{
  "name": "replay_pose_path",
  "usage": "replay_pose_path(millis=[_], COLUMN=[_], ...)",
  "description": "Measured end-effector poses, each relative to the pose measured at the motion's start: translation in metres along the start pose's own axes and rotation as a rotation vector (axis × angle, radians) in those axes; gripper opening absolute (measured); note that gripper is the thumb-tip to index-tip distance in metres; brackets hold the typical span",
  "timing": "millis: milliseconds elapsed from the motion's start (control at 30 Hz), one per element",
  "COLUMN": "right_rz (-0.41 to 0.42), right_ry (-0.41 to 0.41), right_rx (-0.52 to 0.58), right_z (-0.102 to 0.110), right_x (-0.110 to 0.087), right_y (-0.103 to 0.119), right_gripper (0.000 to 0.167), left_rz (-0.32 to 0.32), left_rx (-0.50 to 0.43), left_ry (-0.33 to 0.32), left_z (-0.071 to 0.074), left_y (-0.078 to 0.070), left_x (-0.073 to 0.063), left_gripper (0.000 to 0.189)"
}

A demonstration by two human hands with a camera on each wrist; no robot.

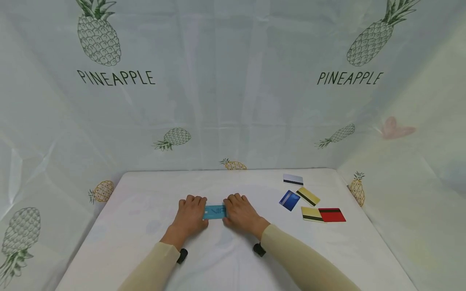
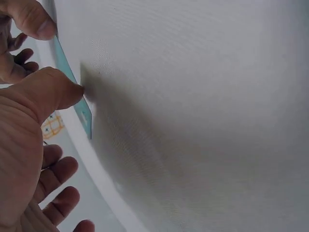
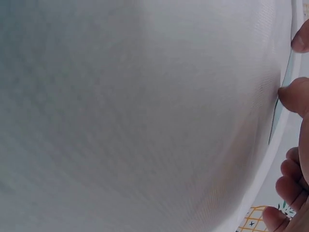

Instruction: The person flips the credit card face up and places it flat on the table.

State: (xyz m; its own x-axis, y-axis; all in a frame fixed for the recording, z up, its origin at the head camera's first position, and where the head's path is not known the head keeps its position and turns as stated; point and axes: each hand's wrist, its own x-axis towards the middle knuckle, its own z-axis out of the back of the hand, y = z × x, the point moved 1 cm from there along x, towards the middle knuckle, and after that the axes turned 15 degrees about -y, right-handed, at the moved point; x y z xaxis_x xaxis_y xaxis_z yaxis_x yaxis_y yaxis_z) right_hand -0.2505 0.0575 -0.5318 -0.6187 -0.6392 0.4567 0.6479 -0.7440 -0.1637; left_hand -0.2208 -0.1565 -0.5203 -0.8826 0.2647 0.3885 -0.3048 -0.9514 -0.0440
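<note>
A teal plastic card (image 1: 214,211) printed with "VIP" lies between both hands near the middle of the table. My left hand (image 1: 191,210) holds its left end, thumb at the near edge and fingers at the far side. On the right end, my right hand (image 1: 241,211) grips in the same manner. From the left wrist, the card (image 2: 86,115) shows as a thin slanted strip with the left thumb (image 2: 63,91) on its edge. Only a sliver of the card (image 3: 275,118) appears in the right wrist view, by the right thumb (image 3: 293,95).
Right of the hands lie several cards: a silver one (image 1: 293,179), a blue one (image 1: 289,200), a yellow one (image 1: 308,196), another yellow one (image 1: 311,214) and a red one (image 1: 332,215) touching it. A white cloth covers the table (image 1: 145,194); pineapple-print sheets (image 1: 233,89) surround it.
</note>
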Motion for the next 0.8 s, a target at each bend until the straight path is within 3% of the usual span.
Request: replay_pose_path(millis=[133,300,400,500,600,800], right_rz=[-0.018,0.026,0.078,0.1,0.095,0.071], right_ry=[0.055,0.079,0.117,0.184,0.229,0.253], right_rx=[0.006,0.024,0.011,0.005,0.013,0.042], right_z=[0.003,0.011,0.015,0.016,0.016,0.013], right_x=[-0.002,-0.013,-0.022,-0.027,-0.029,-0.023], right_y=[0.002,0.009,0.015,0.019,0.022,0.023], right_gripper=[0.056,0.053,0.055,0.058,0.059,0.06], left_rz=[-0.002,-0.073,-0.086,-0.057,-0.037,-0.04], left_rx=[-0.001,-0.064,-0.125,-0.179,-0.191,-0.147], left_ry=[0.029,0.032,0.092,0.185,0.244,0.238], left_z=[0.004,0.012,0.014,0.012,0.009,0.004], left_y=[-0.004,-0.02,-0.03,-0.034,-0.035,-0.027], left_x=[-0.005,-0.023,-0.033,-0.039,-0.041,-0.035], left_gripper=[0.065,0.059,0.067,0.077,0.083,0.089])
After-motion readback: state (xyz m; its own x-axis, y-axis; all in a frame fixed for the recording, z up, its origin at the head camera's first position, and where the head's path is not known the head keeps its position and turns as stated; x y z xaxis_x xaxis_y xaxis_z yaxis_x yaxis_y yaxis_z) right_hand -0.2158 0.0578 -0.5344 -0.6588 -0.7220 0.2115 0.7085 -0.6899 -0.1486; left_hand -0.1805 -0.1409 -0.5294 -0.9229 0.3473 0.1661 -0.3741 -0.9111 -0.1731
